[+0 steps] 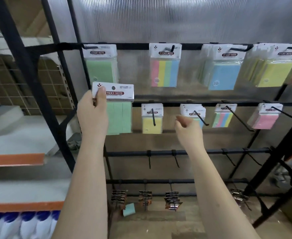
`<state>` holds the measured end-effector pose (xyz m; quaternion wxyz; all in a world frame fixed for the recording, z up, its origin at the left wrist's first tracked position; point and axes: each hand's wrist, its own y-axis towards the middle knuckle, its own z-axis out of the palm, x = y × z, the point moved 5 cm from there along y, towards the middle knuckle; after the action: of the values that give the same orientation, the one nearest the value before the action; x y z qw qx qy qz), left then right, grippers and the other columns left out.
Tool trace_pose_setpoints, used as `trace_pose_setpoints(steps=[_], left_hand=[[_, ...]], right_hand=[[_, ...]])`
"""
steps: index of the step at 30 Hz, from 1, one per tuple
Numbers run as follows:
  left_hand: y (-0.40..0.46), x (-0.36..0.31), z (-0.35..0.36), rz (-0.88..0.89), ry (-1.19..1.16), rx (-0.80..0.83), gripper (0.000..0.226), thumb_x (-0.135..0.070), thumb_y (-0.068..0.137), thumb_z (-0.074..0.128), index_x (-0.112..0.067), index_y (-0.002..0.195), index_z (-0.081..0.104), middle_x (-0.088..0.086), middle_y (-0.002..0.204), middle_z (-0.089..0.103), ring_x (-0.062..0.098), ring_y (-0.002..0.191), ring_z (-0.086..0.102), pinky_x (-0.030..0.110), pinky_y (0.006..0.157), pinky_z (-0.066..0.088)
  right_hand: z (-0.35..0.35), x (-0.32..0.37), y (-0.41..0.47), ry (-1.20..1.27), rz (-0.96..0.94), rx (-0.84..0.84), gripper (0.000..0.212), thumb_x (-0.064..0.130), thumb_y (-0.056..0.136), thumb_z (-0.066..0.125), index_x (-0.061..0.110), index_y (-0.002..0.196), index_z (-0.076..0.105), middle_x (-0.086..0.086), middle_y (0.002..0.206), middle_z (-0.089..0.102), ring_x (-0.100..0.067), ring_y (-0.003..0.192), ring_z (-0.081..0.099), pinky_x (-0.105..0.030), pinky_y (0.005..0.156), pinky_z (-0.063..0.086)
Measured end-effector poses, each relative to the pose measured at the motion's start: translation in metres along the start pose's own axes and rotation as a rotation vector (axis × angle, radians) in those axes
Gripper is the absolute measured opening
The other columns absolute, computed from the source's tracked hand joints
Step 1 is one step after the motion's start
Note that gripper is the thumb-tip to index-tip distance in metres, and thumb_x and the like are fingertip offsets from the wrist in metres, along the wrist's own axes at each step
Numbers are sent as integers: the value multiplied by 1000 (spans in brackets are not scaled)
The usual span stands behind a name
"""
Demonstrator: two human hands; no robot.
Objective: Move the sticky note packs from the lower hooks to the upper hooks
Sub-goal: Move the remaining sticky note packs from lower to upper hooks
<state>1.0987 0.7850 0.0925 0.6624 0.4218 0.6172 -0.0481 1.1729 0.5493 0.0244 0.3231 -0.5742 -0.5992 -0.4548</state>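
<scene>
The green sticky note pack (118, 107) is off its hook, pinched at its header card by the left hand (92, 112), just below the upper row's leftmost hook (90, 47), which already carries a green pack (101, 63). The step looks like lifting it up; next its hole must meet that hook's tip. The right hand (187, 125), its grip loosely curled and empty, reaches toward the lower hook's packs (193, 112).

Four bunches of sticky note packs hang on the upper hooks (173, 48), with a fifth cut off at the right edge, and four more bunches hang on the lower hooks (153, 116). One green pack (118, 116) is off the hooks, and two hands show, the left hand (91, 112) and the right hand (186, 126).
</scene>
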Motion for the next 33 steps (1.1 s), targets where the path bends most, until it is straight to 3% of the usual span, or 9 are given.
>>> trace_pose_setpoints(steps=[4, 9, 13, 16, 19, 22, 25, 27, 33], left_hand=[[37, 6, -14, 91, -7, 75, 29, -36, 99, 43, -16, 80, 50, -14, 73, 51, -9, 59, 50, 6, 50, 39], [83, 9, -37, 172, -37, 97, 30, -38, 98, 43, -19, 77, 50, -12, 75, 52, -3, 65, 50, 9, 56, 39], [109, -1, -46, 227, -133, 97, 28, -39, 98, 44, -20, 78, 53, -10, 78, 57, 5, 73, 57, 24, 66, 47], [119, -11, -42, 249, -177, 129, 25, -36, 98, 45, -28, 75, 50, -12, 77, 58, -6, 70, 58, 18, 63, 48], [123, -14, -34, 246, -209, 156, 24, -32, 99, 45, -26, 76, 49, -14, 75, 56, -16, 64, 54, 6, 57, 41], [128, -10, -28, 201, -231, 125, 24, -36, 98, 46, -28, 75, 49, -14, 77, 58, -14, 64, 56, 8, 59, 44], [133, -8, -23, 176, -272, 81, 23, -35, 98, 46, -22, 81, 54, -12, 79, 61, -12, 65, 58, 9, 59, 46], [134, -7, -20, 160, -272, 48, 23, -35, 98, 47, -23, 79, 53, -12, 79, 62, -6, 67, 61, 12, 59, 48], [132, 1, -12, 139, -266, 25, 29, -29, 99, 46, -24, 70, 46, -12, 71, 55, -15, 59, 56, 6, 51, 40]], right_hand=[[36, 9, 0, 18, 23, -77, 38, 16, 97, 45, 12, 134, 54, 0, 129, 60, -9, 107, 54, -18, 88, 38], [78, 22, -7, 22, 61, -135, 39, 14, 96, 46, 10, 133, 54, -1, 130, 59, -15, 118, 55, -20, 95, 40], [92, 32, -8, -42, 76, -185, 39, 14, 94, 45, 12, 133, 54, -2, 131, 59, -16, 110, 57, -31, 96, 44], [96, 36, -4, -77, 84, -205, 39, 14, 94, 45, 12, 132, 55, -4, 130, 59, -19, 115, 57, -31, 96, 47], [99, 38, 2, -92, 98, -188, 37, 14, 94, 44, 12, 130, 57, -1, 126, 61, -17, 115, 56, -22, 87, 43], [101, 35, 10, -115, 95, -142, 20, 14, 93, 43, 18, 104, 59, 3, 94, 60, -17, 89, 52, -15, 65, 39], [99, 38, 14, -147, 60, -133, 35, 16, 95, 44, 15, 126, 58, -4, 120, 63, -18, 105, 57, -28, 87, 49], [96, 41, 15, -149, 49, -133, 39, 16, 96, 45, 12, 133, 53, -4, 132, 58, -20, 118, 54, -34, 100, 45], [95, 39, 25, -119, 51, -111, 36, 18, 97, 47, 12, 131, 55, -3, 132, 58, -18, 121, 52, -22, 90, 36]])
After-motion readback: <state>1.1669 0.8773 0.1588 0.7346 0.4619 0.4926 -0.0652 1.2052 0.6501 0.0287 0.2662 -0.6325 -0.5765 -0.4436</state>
